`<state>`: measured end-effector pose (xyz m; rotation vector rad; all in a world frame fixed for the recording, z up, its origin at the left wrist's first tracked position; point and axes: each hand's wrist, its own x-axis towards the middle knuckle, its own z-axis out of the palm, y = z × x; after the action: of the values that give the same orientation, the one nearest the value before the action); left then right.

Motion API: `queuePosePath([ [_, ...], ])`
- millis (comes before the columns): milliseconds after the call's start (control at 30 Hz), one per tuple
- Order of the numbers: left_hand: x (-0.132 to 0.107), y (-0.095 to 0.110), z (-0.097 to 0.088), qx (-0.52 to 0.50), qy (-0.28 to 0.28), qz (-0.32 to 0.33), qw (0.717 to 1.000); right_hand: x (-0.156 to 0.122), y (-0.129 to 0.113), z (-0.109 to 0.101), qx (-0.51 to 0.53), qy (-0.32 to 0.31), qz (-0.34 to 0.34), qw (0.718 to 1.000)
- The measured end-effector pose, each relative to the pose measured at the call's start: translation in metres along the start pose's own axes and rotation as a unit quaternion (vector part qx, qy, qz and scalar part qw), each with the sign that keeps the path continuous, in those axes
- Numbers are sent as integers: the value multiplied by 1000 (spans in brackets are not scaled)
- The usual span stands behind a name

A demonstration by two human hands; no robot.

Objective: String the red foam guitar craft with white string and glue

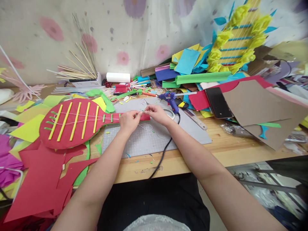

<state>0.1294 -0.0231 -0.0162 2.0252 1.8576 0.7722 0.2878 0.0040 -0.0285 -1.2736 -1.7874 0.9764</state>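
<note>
A red pipa-shaped craft instrument (66,128) lies flat, its neck pointing right. Yellow strips cross its round body, with short green strips at the left end and along the neck. White string (79,119) runs lengthwise over it, and a loose loop hangs below the neck. My left hand (130,121) rests over the neck, thumb and finger pinched on the string. Close beside it, my right hand (156,114) also pinches at the string near the neck's end. Something small and green shows between the fingertips; its exact form is hidden.
A grey cutting mat (156,144) lies underneath. Behind my right hand are a blue glue gun (170,100) with a black cord, a roll of tape (169,113) and a metal ruler (194,119). A phone (218,102) lies at right; red paper scraps (40,173) lie left.
</note>
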Motion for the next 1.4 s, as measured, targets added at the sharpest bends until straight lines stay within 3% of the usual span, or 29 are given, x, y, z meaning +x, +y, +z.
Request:
queuePosePath([
  [233,7,-9,3,-104,-39,-4,994,0,-1,1,-50,-4,0,999],
  [533,7,-8,2,-106,-3,1,994,1,-2,3,-29,7,-17,999],
  [900,14,-13,0,-207,16,-49,977,-2,10,-6,-59,-79,-81,992],
  [1200,12,-11,1,-253,-13,-33,967,-11,-13,-21,-74,-60,-114,989],
  [1400,14,-13,-2,-228,-19,10,973,-9,-7,-22,-97,-45,-84,991],
])
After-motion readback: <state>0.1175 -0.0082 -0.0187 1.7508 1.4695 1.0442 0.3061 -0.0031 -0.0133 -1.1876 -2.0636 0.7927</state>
